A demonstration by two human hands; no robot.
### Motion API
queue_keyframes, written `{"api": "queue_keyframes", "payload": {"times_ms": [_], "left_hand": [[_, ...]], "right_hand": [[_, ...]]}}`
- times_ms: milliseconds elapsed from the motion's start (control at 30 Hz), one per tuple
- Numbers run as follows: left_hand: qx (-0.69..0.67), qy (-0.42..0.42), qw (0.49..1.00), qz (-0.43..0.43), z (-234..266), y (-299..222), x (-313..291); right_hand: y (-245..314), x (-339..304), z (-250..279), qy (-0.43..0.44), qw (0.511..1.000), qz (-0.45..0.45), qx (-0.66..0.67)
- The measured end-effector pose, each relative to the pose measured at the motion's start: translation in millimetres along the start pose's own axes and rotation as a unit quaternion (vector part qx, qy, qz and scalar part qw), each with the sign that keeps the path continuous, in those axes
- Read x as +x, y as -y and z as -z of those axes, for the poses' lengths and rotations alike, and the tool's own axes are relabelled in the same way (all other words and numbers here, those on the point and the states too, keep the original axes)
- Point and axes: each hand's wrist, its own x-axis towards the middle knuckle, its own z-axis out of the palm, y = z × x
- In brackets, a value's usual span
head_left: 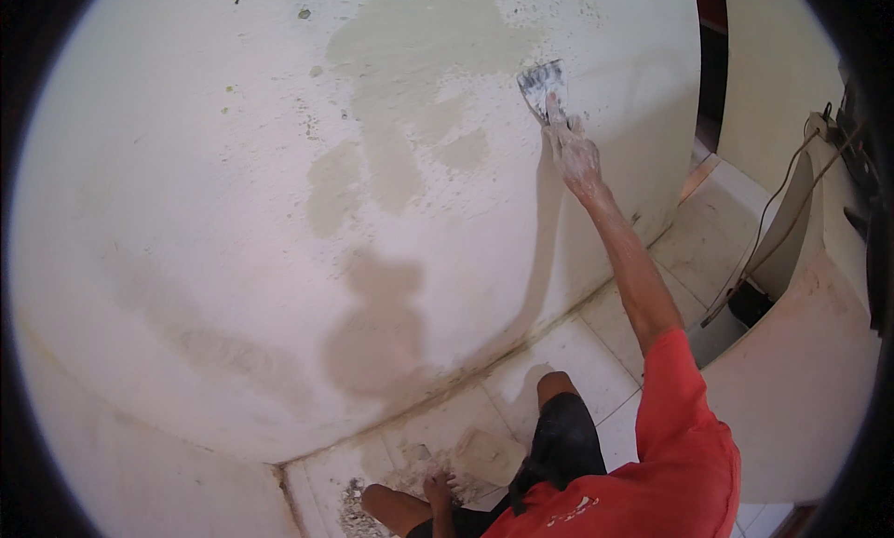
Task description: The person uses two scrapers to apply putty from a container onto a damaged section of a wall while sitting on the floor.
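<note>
My right arm is stretched out to the wall (pixel 447 249). My right hand (pixel 575 156), dusted with white, is closed round a putty knife (pixel 544 85), one finger lying along its blade. The wide blade, smeared with white and grey, lies against the wall right of a large greenish-grey patch (pixel 419 49). Low down, beside my bent knee, my left hand (pixel 440 489) hangs with its fingers loosely apart and nothing visible in them. Close to it on the floor are a beige squarish container (pixel 489 456) and a small object (pixel 419 452) I cannot make out.
White crumbs and debris (pixel 358 512) lie on the tiled floor (pixel 596 352) by my left knee. At the right stands a curved pale structure (pixel 792 352) with hanging cables (pixel 768 231). A dark doorway gap (pixel 712 63) borders the wall's right edge.
</note>
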Motion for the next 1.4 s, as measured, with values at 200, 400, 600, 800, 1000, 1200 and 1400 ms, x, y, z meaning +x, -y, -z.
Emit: {"api": "queue_keyframes", "payload": {"times_ms": [200, 400, 600, 800, 1000, 1200, 1400], "left_hand": [[0.052, 0.041, 0.998, -0.018, -1.7, 5.1, 0.8], [0.030, 0.032, 0.999, -0.021, -0.4, 3.7, 2.0], [0.054, 0.045, 0.996, -0.048, -2.5, -2.7, 3.8], [0.014, 0.008, 0.999, -0.038, -0.3, -1.6, -3.1], [0.028, -0.023, 0.998, -0.044, -1.7, 34.2, 7.8], [0.092, -0.100, 0.991, -0.003, -49.8, 37.4, -12.9], [0.006, -0.186, 0.983, -0.001, -48.8, 81.5, 11.5]], "right_hand": [[-26.8, -68.1, 16.8, 0.137, 0.989, -0.048, -0.024], [1.8, -37.3, 43.6, 0.047, 0.995, -0.017, 0.087], [13.8, -3.6, 7.4, 0.060, 0.996, -0.031, 0.058], [-3.4, -163.4, 20.3, 0.258, 0.962, -0.005, 0.086], [64.2, -335.3, 88.4, 0.520, 0.711, -0.339, 0.330], [104.7, -433.7, 115.2, 0.642, 0.601, -0.348, 0.325], [103.0, -484.4, 94.5, 0.540, 0.743, -0.058, 0.391]]}}
